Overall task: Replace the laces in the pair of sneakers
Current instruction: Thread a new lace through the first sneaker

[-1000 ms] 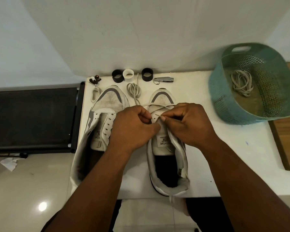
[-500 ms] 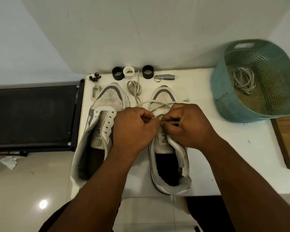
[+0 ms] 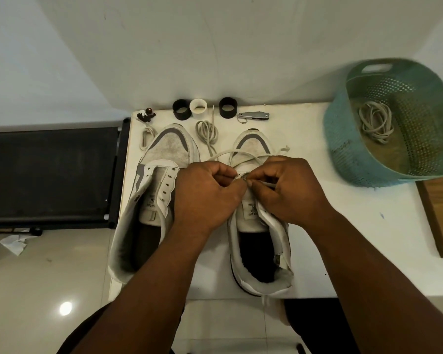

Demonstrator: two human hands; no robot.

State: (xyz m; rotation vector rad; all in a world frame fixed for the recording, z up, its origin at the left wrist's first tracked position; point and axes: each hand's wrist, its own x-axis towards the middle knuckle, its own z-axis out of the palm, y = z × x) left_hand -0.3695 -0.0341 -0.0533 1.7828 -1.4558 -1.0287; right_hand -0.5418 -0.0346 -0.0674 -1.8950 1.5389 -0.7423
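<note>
Head view, left to right, all referenced to the right sneaker [image 3: 260,218]. Left sneaker [image 3: 149,200] sits beside it on the white desk [image 3: 343,226], unlaced, eyelets bare. Your left hand [image 3: 205,195] curls over the right sneaker's eyelet area, fingers pinching the white lace [image 3: 241,155]. Your right hand [image 3: 284,187] meets it fingertip to fingertip, pinching the same lace; loops arch over the toe. Spare lace coil [image 3: 207,131] lies beyond the toe, left. Teal basket [image 3: 348,152] stands well right, holding coiled laces [image 3: 375,122].
</note>
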